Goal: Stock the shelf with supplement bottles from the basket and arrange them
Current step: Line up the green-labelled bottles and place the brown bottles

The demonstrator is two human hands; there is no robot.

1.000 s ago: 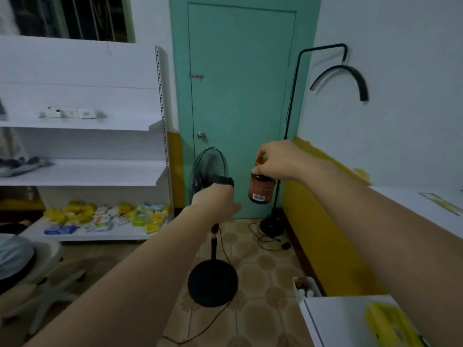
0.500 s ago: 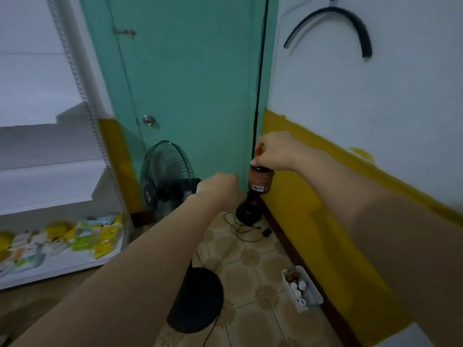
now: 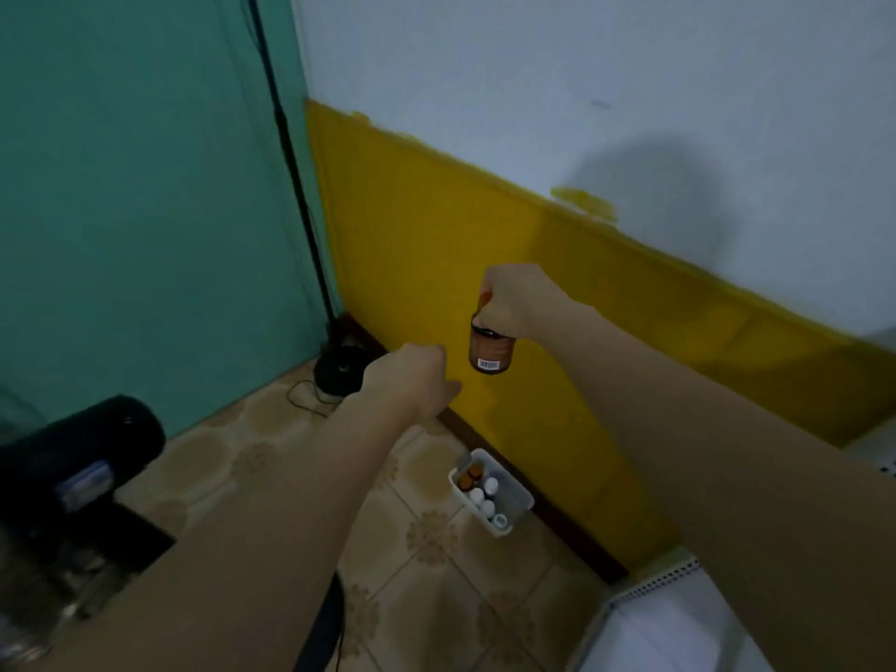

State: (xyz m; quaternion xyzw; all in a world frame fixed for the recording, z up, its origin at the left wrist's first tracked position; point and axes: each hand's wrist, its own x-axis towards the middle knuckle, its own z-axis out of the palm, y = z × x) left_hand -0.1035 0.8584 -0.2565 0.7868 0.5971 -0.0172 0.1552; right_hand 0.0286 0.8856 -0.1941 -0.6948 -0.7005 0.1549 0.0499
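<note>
Visibly barcoded, the bottle (image 3: 490, 349) hangs gripped by the right hand (image 3: 519, 300); left hand (image 3: 412, 380) fisted.

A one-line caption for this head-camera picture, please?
The right hand holds a brown bottle by its top, the left hand curled and empty, the basket on the tiled floor.

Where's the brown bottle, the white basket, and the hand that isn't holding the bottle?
brown bottle (image 3: 490, 349): head view, its labelled body.
white basket (image 3: 514, 494): head view, its bare right side.
left hand (image 3: 412, 380): head view, its back.
</note>
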